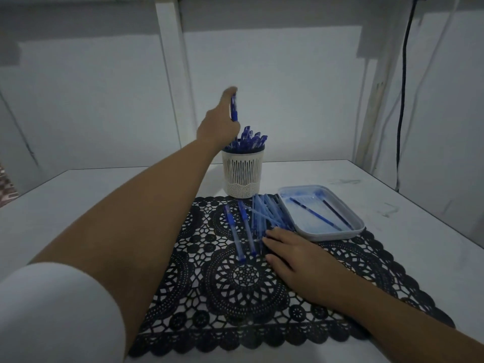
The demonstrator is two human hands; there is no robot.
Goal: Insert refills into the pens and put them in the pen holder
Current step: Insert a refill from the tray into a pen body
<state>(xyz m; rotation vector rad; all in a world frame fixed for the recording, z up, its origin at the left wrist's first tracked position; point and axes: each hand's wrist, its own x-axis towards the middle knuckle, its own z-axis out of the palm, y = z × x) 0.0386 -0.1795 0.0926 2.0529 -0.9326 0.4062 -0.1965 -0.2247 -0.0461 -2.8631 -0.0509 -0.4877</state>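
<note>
White table (pixel 419 221), marked at right, carries a black lace placemat (pixel 235 297). Pen holder (pixel 243 174) stands at its far edge. Grey tray (pixel 330 236) overlaps its right corner.

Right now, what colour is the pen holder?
The pen holder is white with vertical slots, in the head view.

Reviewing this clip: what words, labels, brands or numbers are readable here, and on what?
None readable. Any print on the pen in the left hand, the stored pens in the pen holder or the loose pens on the mat is too small and blurred to read. The tray shows no markings.
</note>
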